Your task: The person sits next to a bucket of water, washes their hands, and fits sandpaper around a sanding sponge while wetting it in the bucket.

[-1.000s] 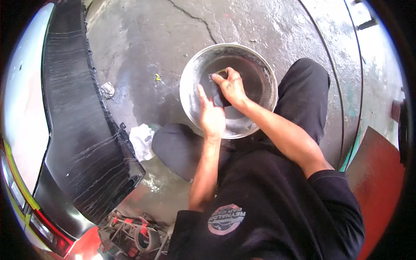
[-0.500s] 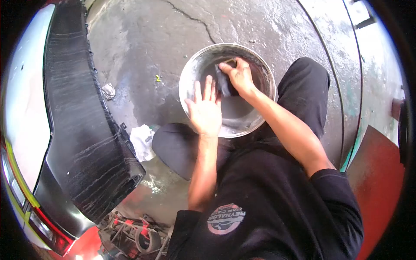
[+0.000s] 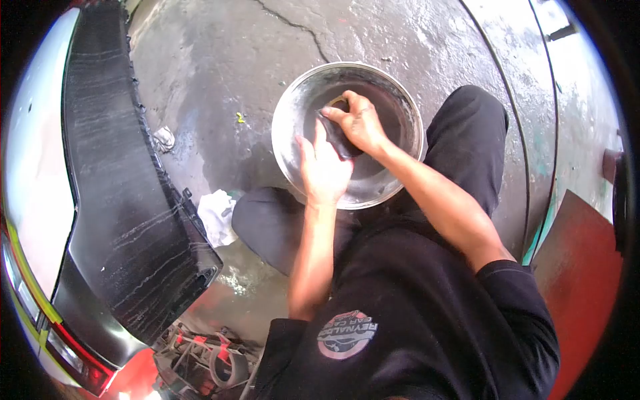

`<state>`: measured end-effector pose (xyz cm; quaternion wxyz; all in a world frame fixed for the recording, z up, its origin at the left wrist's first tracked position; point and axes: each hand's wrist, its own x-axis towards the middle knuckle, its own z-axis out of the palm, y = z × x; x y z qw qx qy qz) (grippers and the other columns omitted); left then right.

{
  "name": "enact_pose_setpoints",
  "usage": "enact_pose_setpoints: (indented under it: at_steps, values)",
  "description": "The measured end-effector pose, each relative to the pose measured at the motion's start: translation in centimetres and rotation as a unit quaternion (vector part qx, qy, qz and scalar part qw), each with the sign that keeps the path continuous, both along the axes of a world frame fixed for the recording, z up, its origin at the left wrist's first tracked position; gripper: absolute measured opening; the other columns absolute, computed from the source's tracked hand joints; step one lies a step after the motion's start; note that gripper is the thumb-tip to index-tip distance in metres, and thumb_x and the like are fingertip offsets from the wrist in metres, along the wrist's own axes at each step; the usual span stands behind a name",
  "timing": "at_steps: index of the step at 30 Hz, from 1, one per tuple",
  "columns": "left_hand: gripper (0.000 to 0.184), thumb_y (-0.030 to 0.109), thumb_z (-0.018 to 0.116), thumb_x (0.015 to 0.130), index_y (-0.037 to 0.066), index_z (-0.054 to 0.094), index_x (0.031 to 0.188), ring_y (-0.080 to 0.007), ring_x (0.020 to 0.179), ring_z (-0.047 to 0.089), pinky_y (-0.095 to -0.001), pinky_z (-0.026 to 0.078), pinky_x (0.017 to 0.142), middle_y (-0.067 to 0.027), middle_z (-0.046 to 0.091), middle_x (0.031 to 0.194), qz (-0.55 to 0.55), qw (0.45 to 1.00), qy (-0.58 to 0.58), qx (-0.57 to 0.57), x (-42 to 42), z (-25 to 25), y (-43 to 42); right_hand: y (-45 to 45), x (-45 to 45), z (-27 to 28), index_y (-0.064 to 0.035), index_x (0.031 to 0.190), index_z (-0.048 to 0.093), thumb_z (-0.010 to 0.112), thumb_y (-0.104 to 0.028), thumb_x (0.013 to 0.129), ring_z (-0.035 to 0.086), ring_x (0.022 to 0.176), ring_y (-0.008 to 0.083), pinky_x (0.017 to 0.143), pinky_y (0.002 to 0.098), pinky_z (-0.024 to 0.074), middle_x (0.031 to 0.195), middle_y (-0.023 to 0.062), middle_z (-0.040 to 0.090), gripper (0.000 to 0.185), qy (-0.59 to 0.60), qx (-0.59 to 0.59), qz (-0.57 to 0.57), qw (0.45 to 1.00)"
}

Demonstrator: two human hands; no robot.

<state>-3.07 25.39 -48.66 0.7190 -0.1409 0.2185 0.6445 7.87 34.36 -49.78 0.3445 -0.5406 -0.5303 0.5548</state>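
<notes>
A round metal basin [image 3: 283,127] sits on the floor ahead of my knees, with dark water [image 3: 363,168] in it. Over the basin, my right hand [image 3: 361,125] grips a dark flat piece [image 3: 341,138] that has a thin yellowish edge at its top; it resembles wet sandpaper, but I cannot tell for sure. My left hand [image 3: 324,170] is palm up at the basin's near left side, thumb and forefinger stretched apart. Its other fingers lie against or under the dark piece and are partly hidden.
To the left stands a black car bumper [image 3: 127,180] with whitish streaks. White crumpled paper [image 3: 217,217] and a small rag [image 3: 163,139] lie beside it. A dark hose [image 3: 510,100] crosses the floor at right, near a red panel [image 3: 580,293]. Metal framework [image 3: 207,360] is at lower left.
My left hand has turned and moved right until its fingers meet the dark piece. My right hand has shifted slightly left, still gripping that piece.
</notes>
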Motion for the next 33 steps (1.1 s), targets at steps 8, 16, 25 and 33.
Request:
enact_pose_setpoints:
  at_steps: [8, 16, 25, 33]
  values:
    - [0.075, 0.063, 0.035, 0.103, 0.015, 0.028, 0.160, -0.0408, 0.143, 0.040, -0.0732, 0.030, 0.112, -0.0156, 0.035, 0.161, -0.089, 0.980, 0.173, 0.051, 0.7, -1.4, -0.2, -3.5, -1.4, 4.2, 0.0041, 0.098, 0.067, 0.079, -0.021, 0.086, 0.070, 0.096, 0.0376, 0.086, 0.0458, 0.0516, 0.098, 0.0274, 0.071, 0.030, 0.022, 0.045, 0.096, 0.994]
    - [0.081, 0.067, 0.044, 0.099, 0.010, 0.033, 0.156, -0.0393, 0.143, 0.039, -0.0664, 0.031, 0.116, -0.0145, 0.041, 0.156, -0.092, 0.980, 0.175, -0.019, 1.2, -1.4, 0.2, -0.4, -1.5, 2.4, 0.0065, 0.099, 0.067, 0.076, -0.022, 0.090, 0.066, 0.082, 0.0194, 0.076, 0.0370, 0.0528, 0.085, 0.0180, 0.071, 0.032, 0.057, -0.059, 0.055, 0.995]
    - [0.086, 0.077, 0.039, 0.095, 0.014, 0.037, 0.154, -0.0371, 0.139, 0.045, -0.0613, 0.042, 0.110, -0.0140, 0.040, 0.157, -0.110, 0.982, 0.141, 0.061, 1.6, -0.4, 0.9, -2.9, 1.1, 5.3, 0.0006, 0.096, 0.067, 0.080, -0.024, 0.085, 0.068, 0.099, 0.0263, 0.088, 0.0409, 0.0503, 0.097, 0.0177, 0.072, 0.030, 0.082, 0.060, 0.114, 0.988]
    - [0.080, 0.071, 0.043, 0.097, 0.019, 0.032, 0.157, -0.0420, 0.144, 0.040, -0.0764, 0.046, 0.095, -0.0137, 0.034, 0.162, -0.195, 0.955, 0.218, 0.050, 1.6, 0.0, 1.7, -4.4, -4.0, 3.3, -0.0023, 0.104, 0.064, 0.068, -0.042, 0.093, 0.052, 0.131, 0.0519, 0.108, 0.0593, 0.0383, 0.127, 0.0382, 0.060, 0.041, -0.112, -0.045, -0.056, 0.991]
